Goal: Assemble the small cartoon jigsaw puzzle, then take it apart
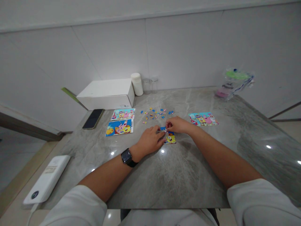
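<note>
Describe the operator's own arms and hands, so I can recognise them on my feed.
Both the left hand and right hand are ungloved. The left wrist wears a watch with a dark, rounded-rectangular face and black band; the right wrist shows no watch. The left sleeve and right sleeve are plain, whitish and short, leaving the forearms bare.

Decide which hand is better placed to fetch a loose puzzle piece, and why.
Probably the right hand: it sits closer to the loose pieces, while the left hand rests at the left of the joined section.
</note>
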Motion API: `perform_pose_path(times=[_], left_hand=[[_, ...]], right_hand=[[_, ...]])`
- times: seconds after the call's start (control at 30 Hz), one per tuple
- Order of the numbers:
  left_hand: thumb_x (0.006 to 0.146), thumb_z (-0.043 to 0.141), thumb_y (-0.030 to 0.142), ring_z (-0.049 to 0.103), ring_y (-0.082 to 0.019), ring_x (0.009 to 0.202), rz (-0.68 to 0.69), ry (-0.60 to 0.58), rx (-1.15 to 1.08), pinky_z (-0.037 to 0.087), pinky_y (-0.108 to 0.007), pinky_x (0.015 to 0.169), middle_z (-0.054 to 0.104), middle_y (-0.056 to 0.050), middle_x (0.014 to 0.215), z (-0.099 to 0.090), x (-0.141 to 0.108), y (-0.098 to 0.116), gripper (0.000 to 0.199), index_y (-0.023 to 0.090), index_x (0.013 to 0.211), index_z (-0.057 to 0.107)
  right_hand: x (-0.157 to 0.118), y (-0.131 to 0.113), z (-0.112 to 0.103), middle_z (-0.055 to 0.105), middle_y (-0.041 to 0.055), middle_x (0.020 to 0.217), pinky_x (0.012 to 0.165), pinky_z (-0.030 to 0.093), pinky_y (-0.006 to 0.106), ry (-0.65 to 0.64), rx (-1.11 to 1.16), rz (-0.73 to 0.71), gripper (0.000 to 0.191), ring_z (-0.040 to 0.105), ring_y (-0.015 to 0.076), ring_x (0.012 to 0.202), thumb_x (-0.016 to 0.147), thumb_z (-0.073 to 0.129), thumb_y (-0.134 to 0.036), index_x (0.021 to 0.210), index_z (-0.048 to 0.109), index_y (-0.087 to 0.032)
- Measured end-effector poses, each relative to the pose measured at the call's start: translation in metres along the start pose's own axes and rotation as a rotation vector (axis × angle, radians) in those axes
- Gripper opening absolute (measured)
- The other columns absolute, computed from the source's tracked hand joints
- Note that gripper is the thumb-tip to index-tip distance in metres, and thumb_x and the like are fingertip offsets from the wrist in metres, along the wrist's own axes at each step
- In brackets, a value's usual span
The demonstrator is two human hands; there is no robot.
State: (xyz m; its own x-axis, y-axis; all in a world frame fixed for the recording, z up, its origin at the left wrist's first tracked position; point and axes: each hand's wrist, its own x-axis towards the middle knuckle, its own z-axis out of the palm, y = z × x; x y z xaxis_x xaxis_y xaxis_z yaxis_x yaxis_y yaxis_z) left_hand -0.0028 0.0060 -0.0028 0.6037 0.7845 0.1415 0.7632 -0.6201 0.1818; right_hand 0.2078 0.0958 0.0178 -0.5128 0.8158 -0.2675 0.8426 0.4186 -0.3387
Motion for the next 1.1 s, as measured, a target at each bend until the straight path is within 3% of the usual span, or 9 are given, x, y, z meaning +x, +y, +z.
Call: perform_pose_path(times=[1.1], left_hand=[[0.104,0.049,0.052,0.062,-0.026,0.106,0.011,0.028,-0.026,0.053,-0.044,0.097,0.059,-0.014,0.127,0.0036,0.0015,-0.0038,0.048,0.027,0.142,0.064]], right_hand=[[0.0055,0.0057,0.0049,0.08,0.0036,0.09,0.068,0.044,0.023,0.0,-0.014,0.001,0.014,0.071,0.0162,0.08,0.086,0.071,-0.019,0.097,0.079,-0.02]])
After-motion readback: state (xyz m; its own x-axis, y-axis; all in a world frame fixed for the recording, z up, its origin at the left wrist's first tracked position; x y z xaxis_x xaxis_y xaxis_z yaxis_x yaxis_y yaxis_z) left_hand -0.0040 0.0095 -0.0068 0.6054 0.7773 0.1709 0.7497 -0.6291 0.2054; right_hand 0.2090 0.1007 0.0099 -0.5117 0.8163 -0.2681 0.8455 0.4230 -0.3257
